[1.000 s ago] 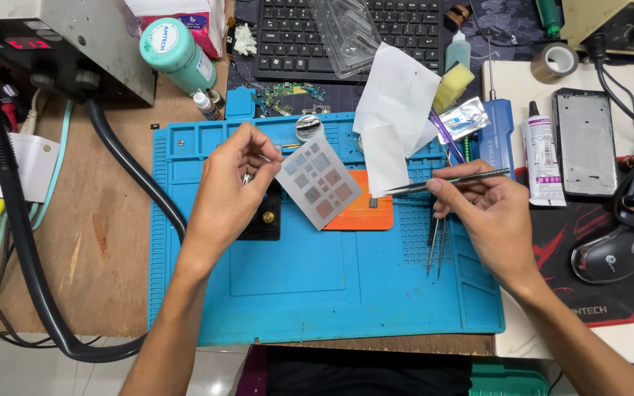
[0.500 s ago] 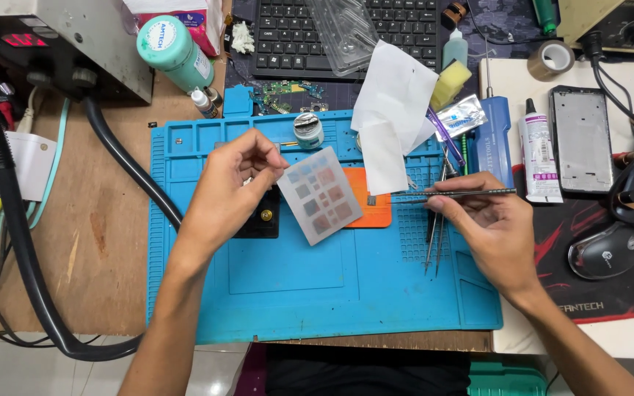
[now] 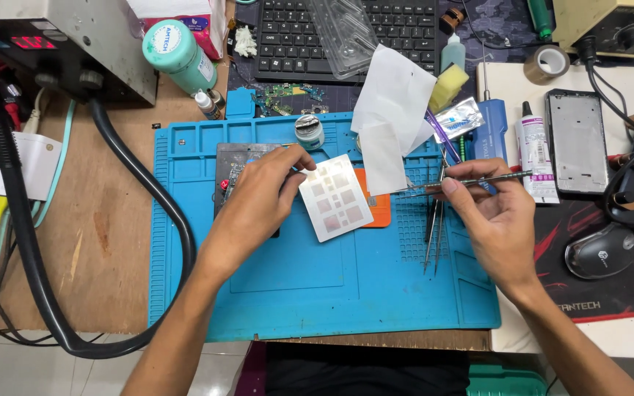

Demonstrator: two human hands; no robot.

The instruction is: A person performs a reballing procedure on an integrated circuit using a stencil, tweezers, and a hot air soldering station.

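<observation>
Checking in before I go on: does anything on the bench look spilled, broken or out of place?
Nothing looks spilled or broken. The left hand holds a metal stencil sheet tilted over the blue mat; the right hand holds tweezers. White paper overhangs the mat's top edge, and the bench is crowded.

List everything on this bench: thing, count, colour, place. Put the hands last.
mat: 1, blue, centre of bench
stencil: 1, silvery square, over mat, at left fingertips
tweezers: 1, metal, in right hand
spare tools: several, metal, on mat right of stencil
tissue: 1, white, mat's top edge
keyboard: 1, black, top centre
bottle: 1, green, top left
hose: 1, black, left side
phone frame: 1, dark, right
mouse: 1, grey, right
tape roll: 1, brown, top right
left hand: holds stencil
right hand: holds tweezers
</observation>
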